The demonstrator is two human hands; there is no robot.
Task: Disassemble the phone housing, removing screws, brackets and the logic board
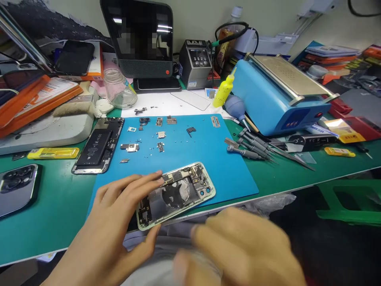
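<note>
My left hand (127,210) grips an opened phone housing (175,194) by its long sides, fingers over the far edge and thumb at the near edge. The housing has a pale green frame with circuit parts inside and two camera holes at its right end. It lies tilted at the front edge of a blue mat (193,151). My right hand (241,250) is in front of the housing, apart from it and smeared by motion; whether it holds anything cannot be made out. Small phone parts, including a metal bracket (130,147) and a camera module (144,120), lie on the mat.
Left of the mat lie a phone screen assembly with battery (95,147) and a dark phone (19,186). Several screwdrivers (250,145) and tweezers (293,159) rest at the right. Behind stand a glass jar (119,89), a yellow bottle (223,91) and a blue heating machine (268,95).
</note>
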